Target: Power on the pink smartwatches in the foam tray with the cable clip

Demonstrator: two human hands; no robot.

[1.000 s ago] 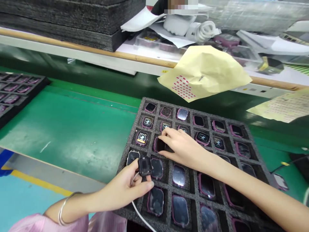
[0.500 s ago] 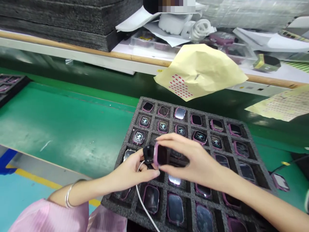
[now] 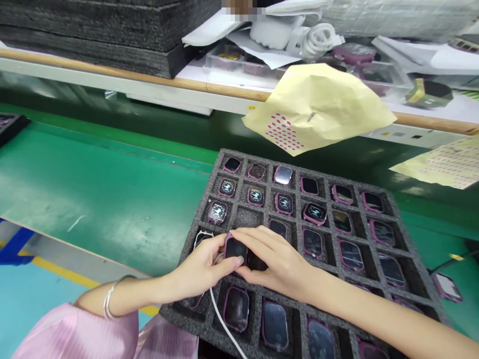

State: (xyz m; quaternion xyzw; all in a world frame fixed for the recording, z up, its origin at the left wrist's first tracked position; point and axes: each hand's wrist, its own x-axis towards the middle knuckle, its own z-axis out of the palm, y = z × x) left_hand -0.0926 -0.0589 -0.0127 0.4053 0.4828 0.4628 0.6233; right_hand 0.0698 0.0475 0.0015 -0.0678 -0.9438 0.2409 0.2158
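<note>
Between my two hands is a purple-framed smartwatch (image 3: 235, 248) without a strap, its screen dark. My right hand (image 3: 277, 257) grips it from the right, fingers along the top edge and thumb below. My left hand (image 3: 209, 264) is closed around the watch's left side, its thumb lying on the screen. The black charger in that hand is now hidden behind the watch; a white cable (image 3: 220, 316) runs down from there. Beneath both hands lies a dark grey foam tray (image 3: 249, 218) with square compartments, most holding similar watches. Several watches near its back left show lit dials.
A green bench (image 3: 112, 184) extends to the left. Behind the tray, a shelf (image 3: 224, 92) carries a black foam stack (image 3: 82, 37), papers and a coiled white cable (image 3: 318, 41). Yellow paper (image 3: 318, 109) hangs over its edge. Another watch (image 3: 447, 287) lies right of the tray.
My right hand has moved left, bringing the watch against the black charger in my left hand. My left thumb now rests on the screen. The view has shifted slightly.
</note>
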